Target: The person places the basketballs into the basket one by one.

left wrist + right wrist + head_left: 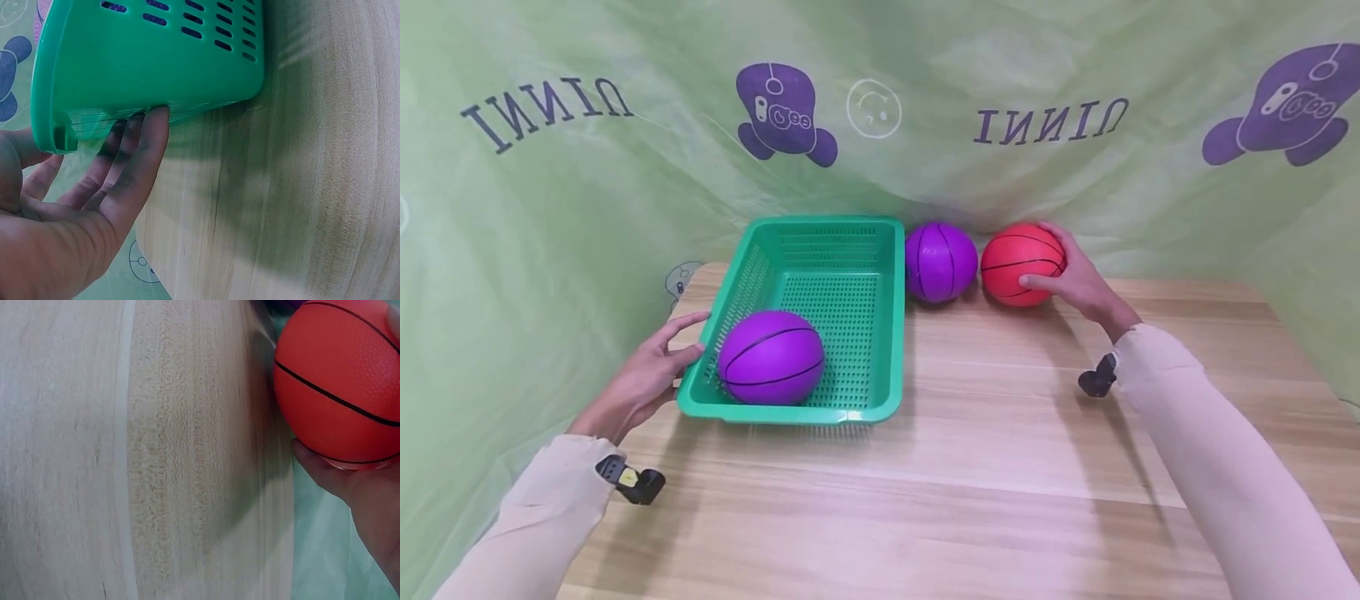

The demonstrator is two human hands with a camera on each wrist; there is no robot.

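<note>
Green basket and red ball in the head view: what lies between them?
One purple ball lies between the green basket and the red ball, seen clearly in the head view.

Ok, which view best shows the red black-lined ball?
The head view: the red ball shows nearly whole, partly behind the right hand. The right wrist view is closer but crops it; the left wrist shows none.

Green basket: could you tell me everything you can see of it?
The rectangular green basket, plastic-looking, has slotted walls, a perforated floor and a smooth, wide rim. It stands upright on the wooden table, one purple basketball inside at its near left corner. The left hand touches its left side from outside.
</note>
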